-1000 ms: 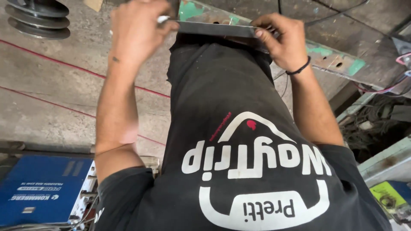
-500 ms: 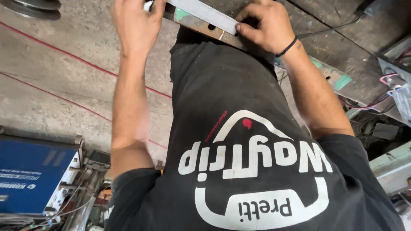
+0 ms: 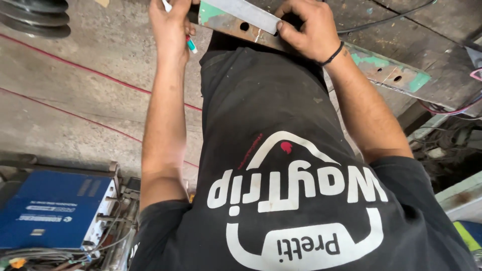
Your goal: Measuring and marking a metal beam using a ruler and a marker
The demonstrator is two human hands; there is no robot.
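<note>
Concrete workshop floor (image 3: 90, 95) with red lines, rusty green-painted metal bar (image 3: 386, 70) across it, right hand (image 3: 307, 30) pinching grey steel ruler (image 3: 246, 14) atop the bar, left hand (image 3: 170, 25) beside ruler, closed around white marker (image 3: 191, 45).

Bare concrete floor (image 3: 75, 100), stained, crossed by thin red lines; on it a blue machine box (image 3: 50, 208) at lower left and stacked dark metal discs (image 3: 32, 17) at top left
</note>
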